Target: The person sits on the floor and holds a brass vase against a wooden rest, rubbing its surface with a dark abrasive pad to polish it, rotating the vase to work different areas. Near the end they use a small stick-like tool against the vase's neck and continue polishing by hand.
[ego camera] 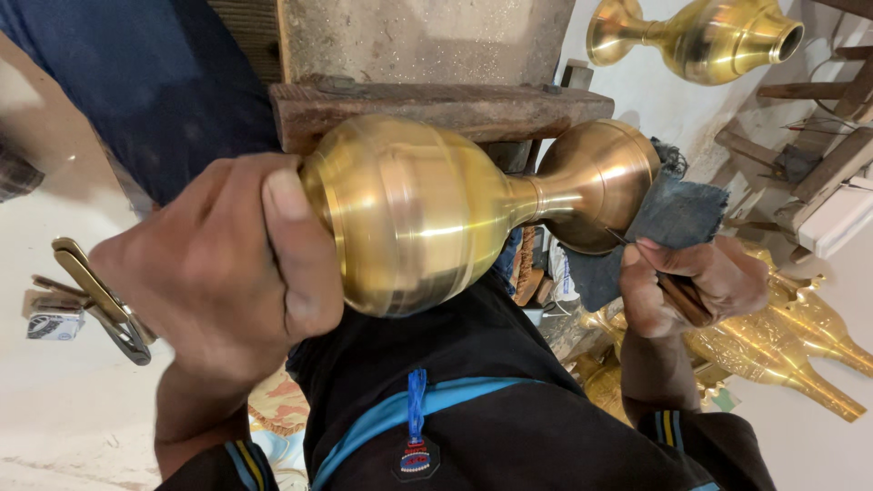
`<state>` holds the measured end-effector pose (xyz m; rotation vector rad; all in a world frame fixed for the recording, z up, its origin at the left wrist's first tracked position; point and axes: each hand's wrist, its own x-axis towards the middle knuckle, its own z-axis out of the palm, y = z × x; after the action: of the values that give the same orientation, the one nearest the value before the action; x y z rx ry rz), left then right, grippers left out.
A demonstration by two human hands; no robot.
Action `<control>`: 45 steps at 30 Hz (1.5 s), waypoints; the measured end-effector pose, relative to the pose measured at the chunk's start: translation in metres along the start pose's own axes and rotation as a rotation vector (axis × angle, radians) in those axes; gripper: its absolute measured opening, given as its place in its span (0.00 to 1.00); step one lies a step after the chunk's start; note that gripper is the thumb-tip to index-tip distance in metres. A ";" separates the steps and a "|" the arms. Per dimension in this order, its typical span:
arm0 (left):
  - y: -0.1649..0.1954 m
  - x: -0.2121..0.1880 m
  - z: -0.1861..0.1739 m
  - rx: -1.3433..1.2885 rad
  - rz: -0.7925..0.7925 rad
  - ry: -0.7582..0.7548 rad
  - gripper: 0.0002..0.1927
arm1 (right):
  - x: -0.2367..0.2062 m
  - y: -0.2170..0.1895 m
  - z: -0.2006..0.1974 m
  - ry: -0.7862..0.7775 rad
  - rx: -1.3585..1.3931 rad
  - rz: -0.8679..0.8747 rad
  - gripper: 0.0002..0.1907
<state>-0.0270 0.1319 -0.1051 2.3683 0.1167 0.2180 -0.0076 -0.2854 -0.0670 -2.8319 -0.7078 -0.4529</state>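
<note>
Head view, looking down. I see tight room: wooden block [436, 107] touching the top of the brass vase [427, 214], my dark clothing just under it, so little free space above or below. Open pale floor [55, 400] on the left side, past some metal tools [100, 300]. Right side crowded: brass pieces [791, 341] lying near the right hand, another brass vase [700, 36] at top right, wooden rack [818, 173] beyond. Vase lies on its side mid-frame, big bulb left, narrow neck, smaller bulb right. Left hand [227, 264] wrapped over the big bulb's end, fingers curled, thumb flat on the brass. Right hand [691, 286] pinched closed on a thin dark tool [677, 291] whose tip meets the small bulb; dark cloth [677, 214] against that bulb.
</note>
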 end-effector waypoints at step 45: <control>-0.014 -0.006 0.019 -0.098 0.168 0.220 0.20 | 0.018 -0.017 0.004 0.029 0.113 -0.032 0.11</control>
<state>-0.0292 0.1279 -0.1292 2.2518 0.0109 0.5536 -0.0002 -0.2616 -0.0633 -2.7074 -0.7494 -0.4435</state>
